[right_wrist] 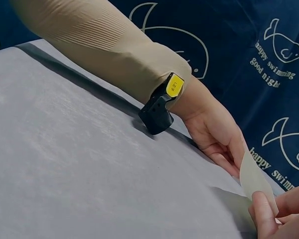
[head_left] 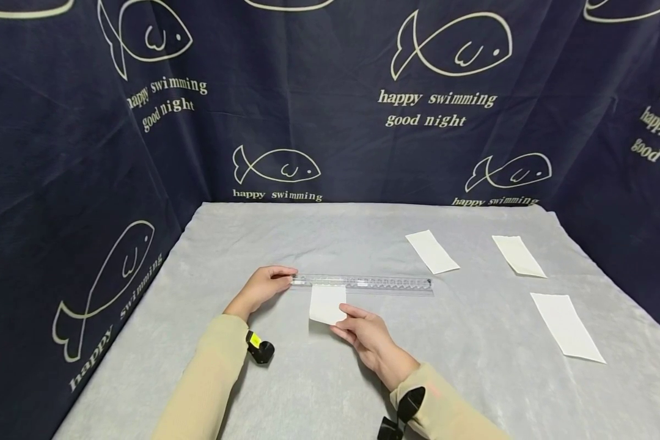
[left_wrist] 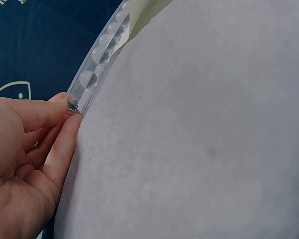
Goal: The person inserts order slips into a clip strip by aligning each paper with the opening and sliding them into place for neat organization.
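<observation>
A clear plastic ruler [head_left: 390, 284] with a row of round cut-outs lies crosswise on the table. My left hand [head_left: 261, 287] pinches its left end between thumb and fingers, as the left wrist view shows close up on the ruler [left_wrist: 87, 78]. A white paper slip [head_left: 326, 304] overlaps the ruler along its far edge, and its near edge is lifted off the cloth. Thumb and fingers of my right hand [head_left: 367, 337] pinch the slip's near right corner. In the right wrist view the slip [right_wrist: 254, 174] stands tilted up, with a shadow beneath it.
A light grey cloth [head_left: 308, 391] covers the table. To the right lie three white paper slips, one at the back [head_left: 432, 251], another slip [head_left: 519, 256] farther right and a nearer slip [head_left: 568, 327]. Dark blue curtains [head_left: 352, 134] with fish prints enclose the table.
</observation>
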